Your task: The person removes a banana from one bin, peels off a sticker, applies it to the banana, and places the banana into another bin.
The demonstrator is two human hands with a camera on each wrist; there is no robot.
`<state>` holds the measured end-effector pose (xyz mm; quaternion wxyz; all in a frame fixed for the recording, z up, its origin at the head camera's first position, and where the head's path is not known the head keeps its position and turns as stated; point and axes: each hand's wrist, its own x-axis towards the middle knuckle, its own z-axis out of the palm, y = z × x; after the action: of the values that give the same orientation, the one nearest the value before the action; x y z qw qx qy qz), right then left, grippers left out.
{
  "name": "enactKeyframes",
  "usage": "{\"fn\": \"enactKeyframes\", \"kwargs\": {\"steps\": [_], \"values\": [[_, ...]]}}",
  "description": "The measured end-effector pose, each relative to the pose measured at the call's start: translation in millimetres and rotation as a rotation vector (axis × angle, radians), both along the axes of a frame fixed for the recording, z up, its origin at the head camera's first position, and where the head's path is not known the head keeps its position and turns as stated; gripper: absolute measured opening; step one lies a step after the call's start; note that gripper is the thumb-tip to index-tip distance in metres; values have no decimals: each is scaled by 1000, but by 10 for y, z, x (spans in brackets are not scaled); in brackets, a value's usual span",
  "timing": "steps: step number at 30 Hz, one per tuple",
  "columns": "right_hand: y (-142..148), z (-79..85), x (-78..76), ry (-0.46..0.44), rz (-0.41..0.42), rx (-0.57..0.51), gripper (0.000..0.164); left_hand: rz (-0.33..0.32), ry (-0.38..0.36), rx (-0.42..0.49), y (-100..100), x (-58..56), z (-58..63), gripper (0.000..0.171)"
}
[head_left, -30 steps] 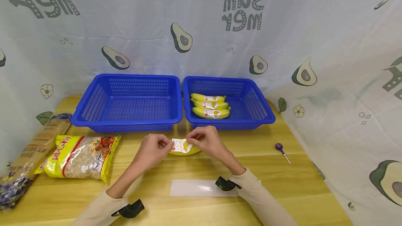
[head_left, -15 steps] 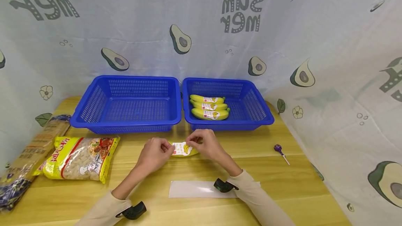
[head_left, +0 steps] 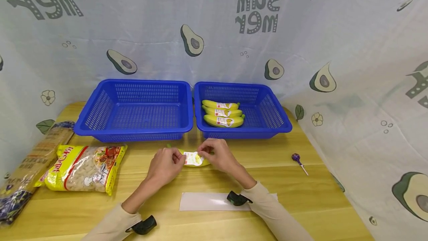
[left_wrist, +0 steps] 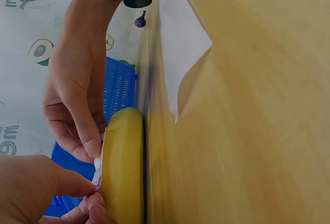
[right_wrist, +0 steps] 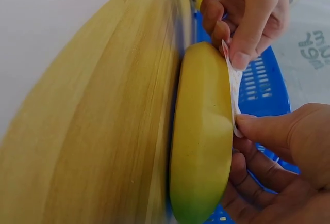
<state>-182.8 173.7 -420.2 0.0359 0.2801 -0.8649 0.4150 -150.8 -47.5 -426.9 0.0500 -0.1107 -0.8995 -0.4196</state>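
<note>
A yellow banana (right_wrist: 201, 126) with a greenish end lies on the table, in front of the two baskets. Over its upper face is a white sticker (head_left: 193, 158) printed with bananas. My left hand (head_left: 166, 163) pinches the sticker's left end between thumb and finger. Its right end is pinched by my right hand (head_left: 219, 154). In the right wrist view the sticker (right_wrist: 232, 87) stands along the banana's side, close against the peel; whether it is stuck there I cannot tell. Both hands (left_wrist: 77, 90) hold it from opposite ends.
Behind the hands stand a left blue basket (head_left: 133, 132) and a right blue basket (head_left: 247, 134) holding three labelled bananas (head_left: 223, 121). A yellow food bag (head_left: 85, 168) and a long brown package (head_left: 36, 163) lie left. Nearer are a white strip (head_left: 204, 201) and, right, a lollipop (head_left: 297, 158).
Both hands keep their pinch on the sticker, which now lies slightly lower and flatter over the banana. A greenish tip of the banana has come into sight above the left hand.
</note>
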Motion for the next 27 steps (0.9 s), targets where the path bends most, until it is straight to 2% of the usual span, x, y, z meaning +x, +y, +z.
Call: {"fn": "enactKeyframes", "kwargs": {"steps": [5,11,15,17,20,27], "values": [[-7,-12,-3,29,19,2,7,21,5,-16,12,-17,-15,25],[-5,-14,-11,117,111,88,12,32,14,-25,7,-28,-55,25],[1,5,-5,170,187,175,14,-15,41,20,-17,-42,-74,18],[9,25,8,161,209,210,17,-54,42,43,-26,-55,-76,15],[25,43,16,128,220,250,23,-93,25,47,-37,-66,-76,23],[67,26,-8,81,215,271,32,-94,-16,34,-59,-71,-58,27]]}}
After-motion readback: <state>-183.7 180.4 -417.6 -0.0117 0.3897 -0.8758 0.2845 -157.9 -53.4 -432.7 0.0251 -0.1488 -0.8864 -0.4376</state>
